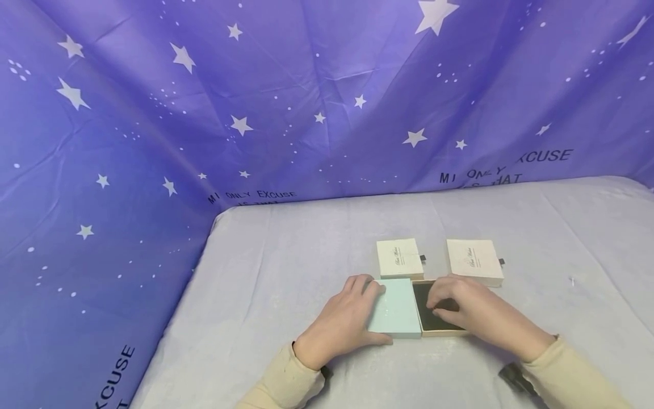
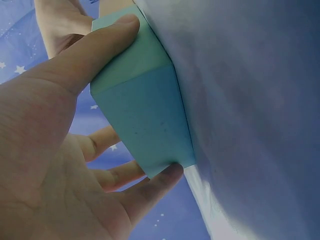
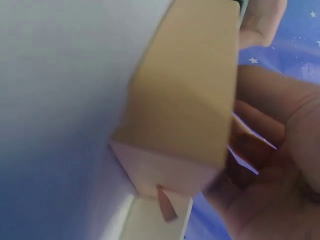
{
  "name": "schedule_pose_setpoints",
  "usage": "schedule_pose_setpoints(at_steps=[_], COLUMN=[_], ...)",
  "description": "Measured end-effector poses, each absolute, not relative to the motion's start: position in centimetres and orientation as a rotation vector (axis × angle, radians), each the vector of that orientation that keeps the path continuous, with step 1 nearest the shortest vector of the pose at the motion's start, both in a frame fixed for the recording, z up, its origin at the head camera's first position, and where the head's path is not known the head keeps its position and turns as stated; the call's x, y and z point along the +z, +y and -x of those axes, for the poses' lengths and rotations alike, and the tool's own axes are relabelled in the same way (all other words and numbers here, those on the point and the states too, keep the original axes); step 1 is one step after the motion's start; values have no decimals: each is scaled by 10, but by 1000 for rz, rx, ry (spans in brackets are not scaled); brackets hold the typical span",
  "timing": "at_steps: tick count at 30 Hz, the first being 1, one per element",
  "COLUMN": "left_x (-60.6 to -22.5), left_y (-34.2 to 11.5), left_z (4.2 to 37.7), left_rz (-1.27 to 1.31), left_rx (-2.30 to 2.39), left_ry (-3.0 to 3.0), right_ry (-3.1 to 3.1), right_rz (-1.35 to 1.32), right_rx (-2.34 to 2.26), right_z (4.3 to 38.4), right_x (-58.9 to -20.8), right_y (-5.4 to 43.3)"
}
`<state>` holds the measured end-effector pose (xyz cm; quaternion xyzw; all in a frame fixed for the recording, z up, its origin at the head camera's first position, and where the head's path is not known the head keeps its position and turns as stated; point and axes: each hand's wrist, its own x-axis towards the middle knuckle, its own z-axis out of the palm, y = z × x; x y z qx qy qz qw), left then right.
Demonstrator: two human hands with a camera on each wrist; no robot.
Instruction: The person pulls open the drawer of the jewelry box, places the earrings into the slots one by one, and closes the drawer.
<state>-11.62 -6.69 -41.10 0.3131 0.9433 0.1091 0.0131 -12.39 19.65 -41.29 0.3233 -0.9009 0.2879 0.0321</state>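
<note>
A pale teal box sleeve (image 1: pixel 393 309) lies on the covered table, with its drawer (image 1: pixel 444 334) slid out to the right. Black lining (image 1: pixel 426 312) shows inside the drawer. My left hand (image 1: pixel 344 318) holds the sleeve by its left end, thumb along the near side and fingers at the far side. Over the drawer, my right hand (image 1: pixel 475 309) has its fingers bent down to the lining, thumb and fingertips close together; whether they pinch something I cannot tell. In the right wrist view a ribbon tab (image 3: pixel 167 205) sticks out of the drawer's end.
Behind the sleeve stands a cream box (image 1: pixel 398 258) with printed lettering and a dark tab. Another cream box (image 1: pixel 472 258) of the same kind sits farther right. A purple star-print curtain (image 1: pixel 317 102) hangs behind the pale tablecloth (image 1: pixel 255 284).
</note>
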Motion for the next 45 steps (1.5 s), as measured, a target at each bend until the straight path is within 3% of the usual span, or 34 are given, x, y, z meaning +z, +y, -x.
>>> schedule_pose_setpoints(at_steps=[14,27,45], left_x=[-413,-417,-412], left_y=[-67,-68,-68], left_z=[114,111,113], left_rz=[-984,-976,-983], left_rx=[317,325,327], left_ry=[2943,2936,2951], right_ry=[-2730,-2919,-3111], right_rz=[-743,-489,-381], right_rx=[735,667,487], right_z=[133,142,158], right_x=[-394,-400,-406], right_y=[243,297,367])
